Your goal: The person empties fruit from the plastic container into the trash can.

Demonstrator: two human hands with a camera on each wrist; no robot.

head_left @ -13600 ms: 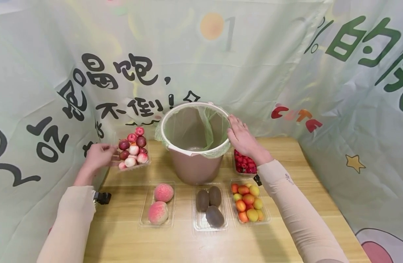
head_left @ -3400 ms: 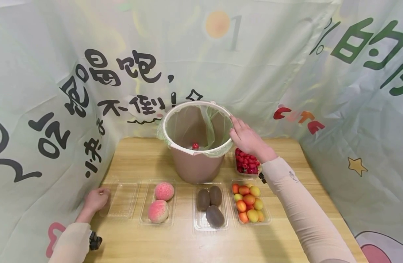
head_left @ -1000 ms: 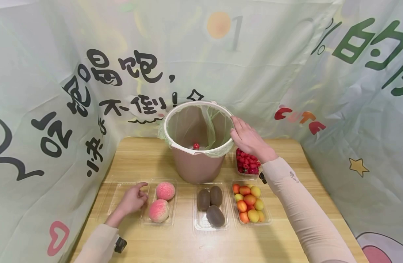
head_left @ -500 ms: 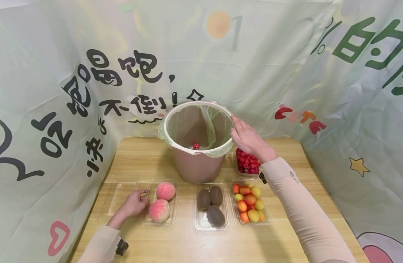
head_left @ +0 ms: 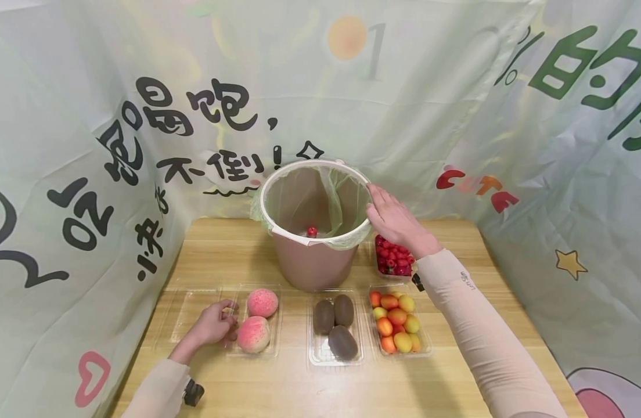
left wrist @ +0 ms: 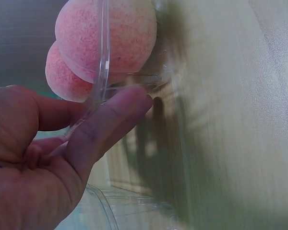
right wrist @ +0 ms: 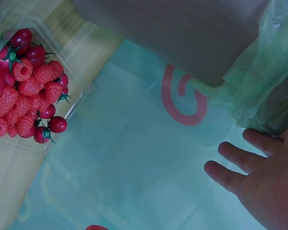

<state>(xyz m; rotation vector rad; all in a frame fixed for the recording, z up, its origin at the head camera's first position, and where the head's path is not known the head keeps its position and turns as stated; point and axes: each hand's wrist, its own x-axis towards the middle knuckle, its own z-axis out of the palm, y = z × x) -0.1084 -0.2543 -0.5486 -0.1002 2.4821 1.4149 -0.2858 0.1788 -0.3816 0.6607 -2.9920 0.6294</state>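
Since a second ago the left hand (head_left: 214, 324) has slid in from the empty clear tray (head_left: 187, 313) to the left edge of the peach tray (head_left: 272, 331), where it is now sitting just beside the nearer peach (head_left: 254, 334). In the left wrist view its thumb and fingers (left wrist: 110, 120) are pinching the tray's clear rim, with both peaches pressing against the plastic just past the fingertips. The second peach (head_left: 262, 302) is lying behind the first in the same tray, on the desk (head_left: 247, 255) in front of the brown bucket (head_left: 312, 267).

The right hand (head_left: 396, 223) is resting on the right rim of the bucket with its fingers (right wrist: 240, 160) straight and spread, gripping nothing (the green bag lining the bucket is folding over the rim beside them). A small red fruit (head_left: 312, 231) is lying inside the bucket. Just under the right wrist a tray of raspberries and cherry tomatoes (right wrist: 26, 91) is standing. Trays of kiwis (head_left: 335, 328) and of small orange and yellow fruit (head_left: 395, 322) are lining up to the right of the peaches.
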